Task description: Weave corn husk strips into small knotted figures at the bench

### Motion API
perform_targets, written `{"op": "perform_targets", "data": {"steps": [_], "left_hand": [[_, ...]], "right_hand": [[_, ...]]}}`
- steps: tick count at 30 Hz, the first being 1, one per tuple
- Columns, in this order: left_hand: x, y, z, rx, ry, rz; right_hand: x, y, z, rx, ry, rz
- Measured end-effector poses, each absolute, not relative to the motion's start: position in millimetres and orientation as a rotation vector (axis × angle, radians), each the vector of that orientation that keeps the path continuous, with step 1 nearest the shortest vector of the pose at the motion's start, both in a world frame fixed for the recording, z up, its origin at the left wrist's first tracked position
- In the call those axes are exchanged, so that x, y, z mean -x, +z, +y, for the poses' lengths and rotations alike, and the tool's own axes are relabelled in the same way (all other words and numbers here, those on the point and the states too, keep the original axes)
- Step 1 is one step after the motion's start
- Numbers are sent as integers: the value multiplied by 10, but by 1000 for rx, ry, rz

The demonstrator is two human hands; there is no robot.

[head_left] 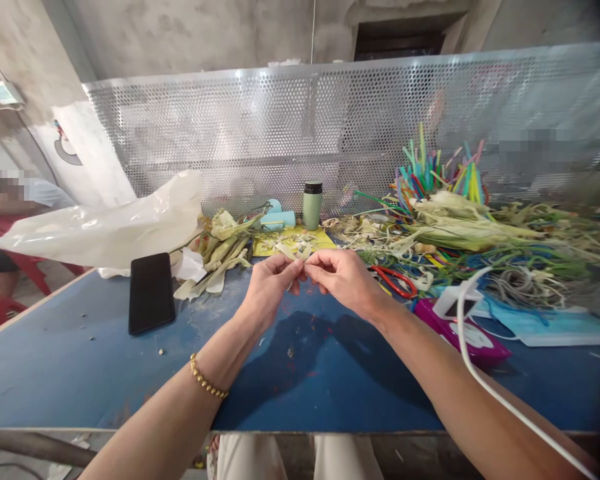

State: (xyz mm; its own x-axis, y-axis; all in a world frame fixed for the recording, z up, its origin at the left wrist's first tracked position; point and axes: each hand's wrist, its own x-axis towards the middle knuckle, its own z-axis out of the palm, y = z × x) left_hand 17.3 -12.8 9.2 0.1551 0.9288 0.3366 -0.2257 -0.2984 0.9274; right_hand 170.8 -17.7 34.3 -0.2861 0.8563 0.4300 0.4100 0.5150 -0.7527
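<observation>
A blue worktop (80, 360) spreads under and around the fingers, and a perforated metal screen (280, 133) stands well beyond them along its far edge. Far to the left of the fingers lies a crumpled pale plastic bag (115, 227). To their right is a tangled heap of husks and coloured strips (480, 233). The left hand (267, 287) and right hand (345, 277) meet above the worktop, fingertips nearly touching. A black phone (151, 292) lies flat to the left of the fingers, well apart. A green flask (312, 205) stands upright beyond them. Red scissors (393, 280) lie just right of the right hand. Both sets of fingers (286, 265) are pressed together, pinching a pale husk strip (300, 257) between the two hands.
</observation>
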Motion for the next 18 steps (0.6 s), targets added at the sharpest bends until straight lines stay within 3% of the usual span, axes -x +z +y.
{"op": "perform_targets", "data": {"steps": [9, 18], "left_hand": [[-164, 122, -165, -1352, 1344, 741], [-156, 145, -160, -1265, 1276, 610]], "right_hand": [[-1736, 429, -203, 1091, 484, -1880], [-1700, 350, -156, 961, 749, -1677]]}}
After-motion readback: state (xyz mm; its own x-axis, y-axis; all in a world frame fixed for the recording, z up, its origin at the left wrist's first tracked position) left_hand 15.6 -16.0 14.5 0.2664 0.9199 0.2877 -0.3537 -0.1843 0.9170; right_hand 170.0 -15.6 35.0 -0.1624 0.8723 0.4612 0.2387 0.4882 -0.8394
